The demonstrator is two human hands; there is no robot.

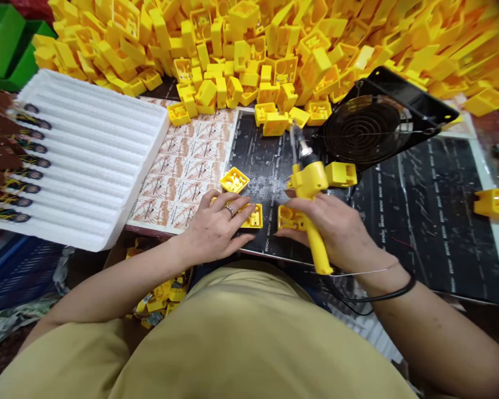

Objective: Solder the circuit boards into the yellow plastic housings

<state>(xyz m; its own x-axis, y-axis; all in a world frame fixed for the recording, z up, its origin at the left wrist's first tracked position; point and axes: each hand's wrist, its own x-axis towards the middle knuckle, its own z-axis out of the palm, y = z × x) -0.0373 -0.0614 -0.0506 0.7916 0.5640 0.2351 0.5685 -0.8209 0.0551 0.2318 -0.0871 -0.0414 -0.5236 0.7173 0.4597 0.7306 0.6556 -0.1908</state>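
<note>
My right hand (336,227) is wrapped round a yellow soldering gun (309,180), its metal tip pointing away from me and its handle towards me. Beneath that hand, between thumb and fingers, sits an open yellow plastic housing (289,217). My left hand (216,227), with a ring on one finger, lies over another yellow housing (254,216), fingers across its top and thumb at its near edge. Just beyond the left fingertips an open yellow housing (235,180) rests at an angle. A closed-looking yellow piece (341,174) stands to the right of the soldering gun.
A big heap of yellow housings (241,61) fills the back. A black fan (370,124) stands tilted at the right rear. At left, a ribbed white foam tray (95,155) carries wired round parts (33,174). One housing (495,204) lies far right on the black mat (424,210).
</note>
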